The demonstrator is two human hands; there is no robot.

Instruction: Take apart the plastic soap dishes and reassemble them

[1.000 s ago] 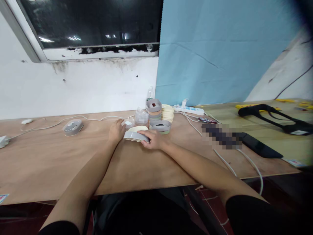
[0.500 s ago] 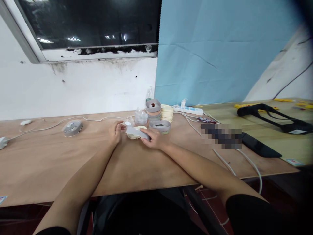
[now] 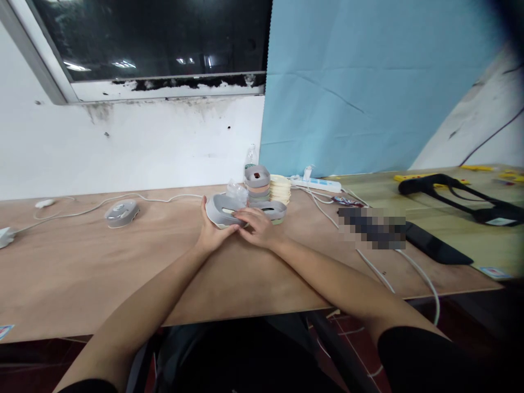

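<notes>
Both of my hands hold a grey oval dish with a slot in its floor [image 3: 219, 208], its near edge tipped toward me. My left hand [image 3: 212, 233] grips the left and near side, thumb along the front edge. Over the right side curl the fingers of my right hand [image 3: 260, 228]. A thin cream edge shows beneath the dish. Just behind it is a clear plastic bag or wrap [image 3: 236, 191]. A second grey slotted dish [image 3: 275, 209] sits to the right on a pale green piece, partly covered by my right hand.
Behind stand a stack of coloured dishes [image 3: 257, 177], a stack of cream pieces [image 3: 280, 188] and a clear bottle [image 3: 251, 156]. A finished-looking grey oval unit [image 3: 121, 213] lies left. A power strip [image 3: 319, 184], cables and a black phone-like slab [image 3: 438, 243] lie right.
The grey dish now sits upright over the cream piece, where before my right hand held it tilted edge-on. My left hand has moved right and closed on it.
</notes>
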